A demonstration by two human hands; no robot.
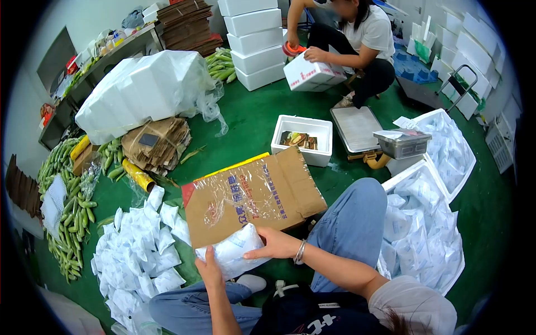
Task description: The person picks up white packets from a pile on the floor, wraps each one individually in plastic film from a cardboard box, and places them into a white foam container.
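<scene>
Over the near edge of a brown cardboard box (pixel 254 192), I hold a plump white ice pack (pixel 234 250) with faint blue print. My left hand (pixel 210 270) is closed on its left end, thumb up. My right hand (pixel 274 244) grips the right end, with the thumb on top and the fingers partly hidden behind it. Below and left lies a big heap of similar white ice packs (pixel 137 257) on the floor. To my right, a white foam box (pixel 429 158) is filled with more of them.
Across from me a person (pixel 371 47) handles a white carton (pixel 312 73) and an orange tape dispenser (pixel 292 50). An open foam box (pixel 277 137) and a platform scale (pixel 357 128) stand between us. Green corn cobs (pixel 75 218) lie left; foam boxes (pixel 254 47) are stacked behind.
</scene>
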